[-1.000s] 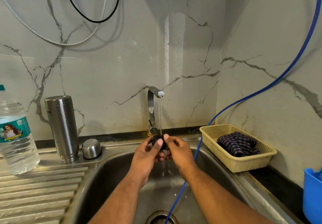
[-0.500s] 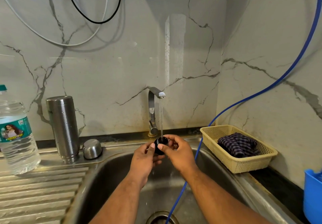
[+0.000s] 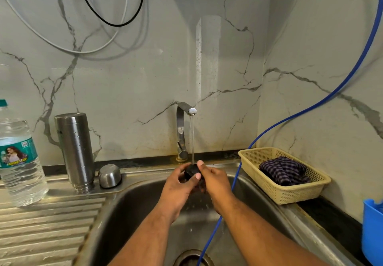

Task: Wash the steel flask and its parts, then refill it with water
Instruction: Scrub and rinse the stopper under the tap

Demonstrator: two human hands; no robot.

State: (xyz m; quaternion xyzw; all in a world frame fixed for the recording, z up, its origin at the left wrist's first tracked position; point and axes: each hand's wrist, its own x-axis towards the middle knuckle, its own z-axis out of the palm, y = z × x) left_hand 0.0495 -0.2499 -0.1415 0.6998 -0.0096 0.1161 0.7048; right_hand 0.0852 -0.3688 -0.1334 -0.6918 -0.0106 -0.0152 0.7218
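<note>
Plug (image 3: 191, 171), black: held over the sink (image 3: 128, 214) basin, directly below the tap (image 3: 182, 129) and in line with the running stream (image 3: 192, 141). Gripped from both sides, between left hand (image 3: 176, 189) and right hand (image 3: 216, 183). Wetted from above; drips visible below the hands.

Left hand: fingers curled round the near side of the plug, one fingertip laid across its front. Grasping the plug.

Right hand: thumb pressed on the upper edge of the plug, other fingers curled beneath and partly hidden. Grasping the plug.

Flask (image 3: 75, 151): standing on end on the sink ledge, left of the basin, close to the marble wall. Ringed end down, droplets on the body. Well apart from both hands.

Steel cap (image 3: 109, 175): dome up on the same ledge, just right of the flask. Contact with the flask: cannot tell.

Water bottle (image 3: 19, 162): upright on the drainboard (image 3: 47, 224), left of the flask, nearly full.

Blue hose (image 3: 306, 109): down the right wall, over the sink rim, past the right forearm, ending near the drain (image 3: 192, 258).

Basket (image 3: 284, 195): on the counter right of the sink, checked cloth (image 3: 284, 170) inside.

Blue tub (image 3: 372, 230): at the right edge, cut off by the frame.

Black cable (image 3: 112, 24): looped on the wall above.
</note>
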